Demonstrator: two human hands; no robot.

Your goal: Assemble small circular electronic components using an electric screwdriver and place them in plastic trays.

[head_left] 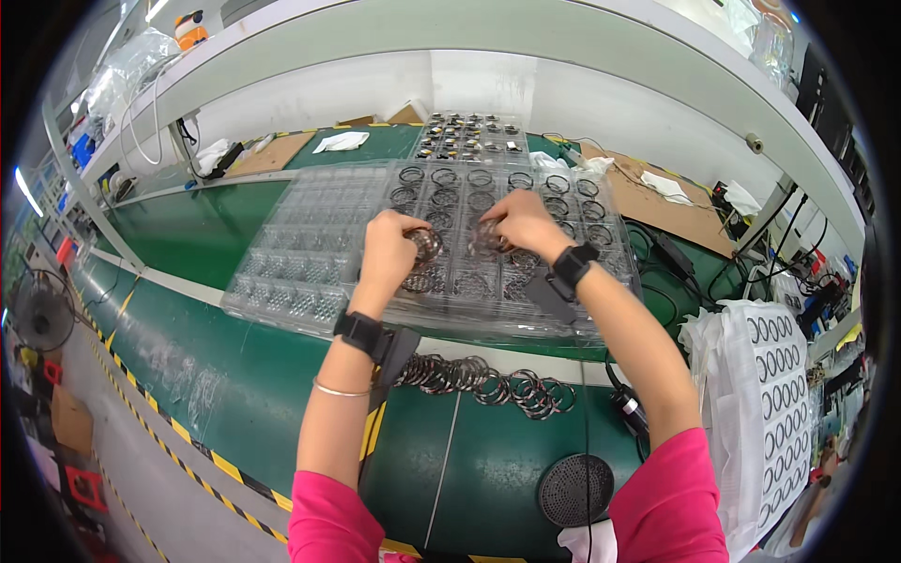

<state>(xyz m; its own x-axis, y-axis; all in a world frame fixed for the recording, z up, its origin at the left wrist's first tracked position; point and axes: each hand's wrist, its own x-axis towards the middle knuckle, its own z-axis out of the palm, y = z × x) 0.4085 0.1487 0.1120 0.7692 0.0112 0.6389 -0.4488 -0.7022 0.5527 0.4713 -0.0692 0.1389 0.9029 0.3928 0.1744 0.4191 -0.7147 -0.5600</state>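
Green flat worktop [404, 497] beneath a pale overhead shelf [375, 47]. Left hand [385, 251]: fingers curled, grasping thin, dark, round rings [429, 246], number unclear, at the right of its fingertips, near the left edge of a clear plastic compartmented tray [441, 310]; being circular, they have no long axis, and their faces tilt toward the viewer. Right hand [524, 225]: fingers pinched on similar blurred rings [484, 240], left of its fingertips, over the tray's middle; tilt cannot be told. Outward, overlapping loose dark rings [441, 373] line the worktop before the tray's front edge.
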